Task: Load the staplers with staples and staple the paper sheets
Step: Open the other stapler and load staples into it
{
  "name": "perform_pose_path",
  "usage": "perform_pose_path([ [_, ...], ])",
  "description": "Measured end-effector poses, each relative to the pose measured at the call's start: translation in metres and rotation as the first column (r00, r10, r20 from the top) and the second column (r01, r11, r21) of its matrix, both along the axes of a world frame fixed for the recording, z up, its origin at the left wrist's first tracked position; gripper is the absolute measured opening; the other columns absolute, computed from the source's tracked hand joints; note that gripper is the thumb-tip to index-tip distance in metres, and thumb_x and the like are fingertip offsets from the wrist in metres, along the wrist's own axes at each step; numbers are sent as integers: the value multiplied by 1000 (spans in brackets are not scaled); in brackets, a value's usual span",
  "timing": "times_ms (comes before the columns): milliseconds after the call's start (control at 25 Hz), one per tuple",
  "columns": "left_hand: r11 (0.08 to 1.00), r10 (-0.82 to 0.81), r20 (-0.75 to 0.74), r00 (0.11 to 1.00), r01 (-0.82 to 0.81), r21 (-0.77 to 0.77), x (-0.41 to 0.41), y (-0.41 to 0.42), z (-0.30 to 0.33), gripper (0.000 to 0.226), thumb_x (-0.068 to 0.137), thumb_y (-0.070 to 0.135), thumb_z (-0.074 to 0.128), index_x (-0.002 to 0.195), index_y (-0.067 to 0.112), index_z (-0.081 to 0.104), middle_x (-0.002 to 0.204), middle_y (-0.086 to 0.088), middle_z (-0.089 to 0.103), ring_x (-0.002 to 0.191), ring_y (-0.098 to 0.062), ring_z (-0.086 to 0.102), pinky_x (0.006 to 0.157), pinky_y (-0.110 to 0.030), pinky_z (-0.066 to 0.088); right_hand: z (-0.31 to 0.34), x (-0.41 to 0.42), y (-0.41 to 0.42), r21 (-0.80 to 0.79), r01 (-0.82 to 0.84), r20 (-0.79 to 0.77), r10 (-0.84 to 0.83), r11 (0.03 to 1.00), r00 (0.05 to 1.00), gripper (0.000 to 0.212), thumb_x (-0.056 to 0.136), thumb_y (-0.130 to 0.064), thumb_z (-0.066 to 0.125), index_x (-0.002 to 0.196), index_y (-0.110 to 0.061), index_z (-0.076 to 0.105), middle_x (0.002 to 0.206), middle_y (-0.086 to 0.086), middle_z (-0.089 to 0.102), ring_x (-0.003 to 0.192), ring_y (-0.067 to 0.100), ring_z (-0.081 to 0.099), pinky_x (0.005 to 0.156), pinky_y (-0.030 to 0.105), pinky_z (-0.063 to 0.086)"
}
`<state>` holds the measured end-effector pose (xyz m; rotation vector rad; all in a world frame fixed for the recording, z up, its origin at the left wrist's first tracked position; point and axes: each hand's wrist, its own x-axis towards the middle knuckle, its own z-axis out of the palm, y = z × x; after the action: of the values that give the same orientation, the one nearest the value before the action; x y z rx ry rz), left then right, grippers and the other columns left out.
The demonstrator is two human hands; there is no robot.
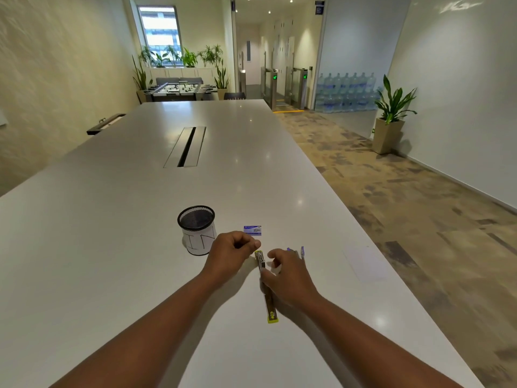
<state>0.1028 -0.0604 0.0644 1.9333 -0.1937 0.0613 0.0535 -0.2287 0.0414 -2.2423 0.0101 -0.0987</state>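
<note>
A yellow-green stapler [268, 292] lies opened out flat on the white table [112, 219], its metal channel pointing away from me. My right hand [288, 275] rests over its middle and grips it. My left hand [232, 253] has its fingers pinched together at the stapler's far tip; what they pinch is too small to see. A small blue staple box [252, 230] lies just beyond my left hand. A blue object [296, 251], partly hidden, peeks out behind my right hand. White paper sheets [366, 263] lie to the right.
A black mesh pen cup [197, 229] with a white label stands left of my left hand. A cable slot [186, 147] is set into the table's middle. The table's right edge runs close to the paper; carpet floor lies beyond.
</note>
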Motion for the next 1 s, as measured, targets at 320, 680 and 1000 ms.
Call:
perform_pose_path([
  [320, 999, 31, -95, 995, -33, -23, 10, 2, -19, 9, 86, 17, 77, 77, 20, 77, 70, -2, 76, 60, -9, 69, 59, -21, 54, -28, -4, 9, -157, 60, 160, -34, 986, 986, 20, 87, -48, 60, 98, -32, 65, 86, -10, 61, 78, 7, 56, 69, 28, 46],
  [680, 933, -108, -44, 993, 116, 340, 18, -6, -19, 9, 85, 14, 76, 82, 23, 78, 77, 19, 72, 74, 15, 63, 62, 0, 41, -34, -4, 9, -161, 48, 196, -15, 986, 980, 17, 90, -46, 57, 95, -31, 62, 88, -11, 63, 78, 7, 57, 63, 24, 44],
  [1000, 850, -172, -86, 981, 193, 490, 30, -11, -10, 11, 85, 18, 76, 84, 27, 80, 78, 20, 71, 74, 12, 62, 59, 0, 39, -35, -3, 8, -143, 45, 198, -16, 989, 980, 16, 89, -47, 55, 91, -31, 60, 84, -12, 60, 74, 6, 52, 60, 18, 35],
])
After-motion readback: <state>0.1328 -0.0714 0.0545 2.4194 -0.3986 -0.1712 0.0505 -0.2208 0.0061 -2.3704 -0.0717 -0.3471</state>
